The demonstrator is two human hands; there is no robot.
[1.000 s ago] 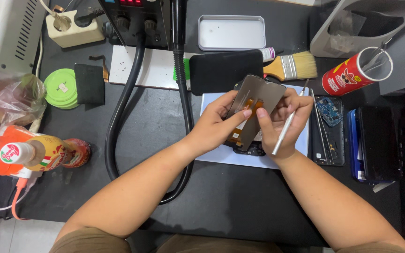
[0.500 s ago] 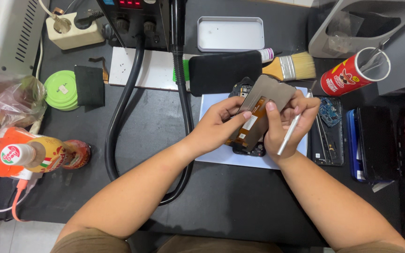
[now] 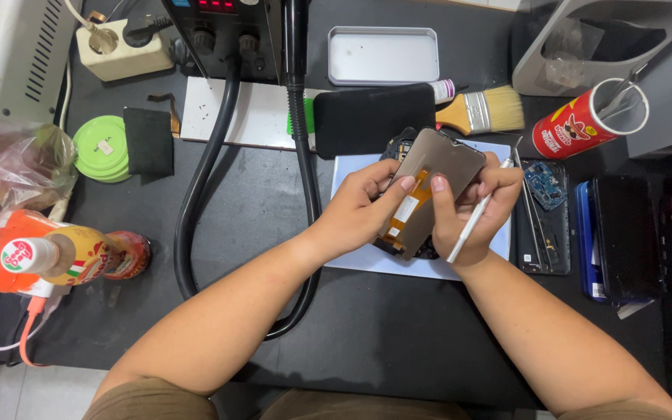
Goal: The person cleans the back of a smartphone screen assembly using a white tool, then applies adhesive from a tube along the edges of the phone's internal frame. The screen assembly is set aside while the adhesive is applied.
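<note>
Hands grasp a phone screen panel above the white mat; left hand pinches its left edge; right hand holds its right, also gripping a white stylus; long axis tilts upper-right.

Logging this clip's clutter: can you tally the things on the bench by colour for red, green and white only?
Red: 1, the snack can
Green: 1, the round lid stack
White: 3, the power strip, the board, the sheet under the hands
Total: 5
</note>
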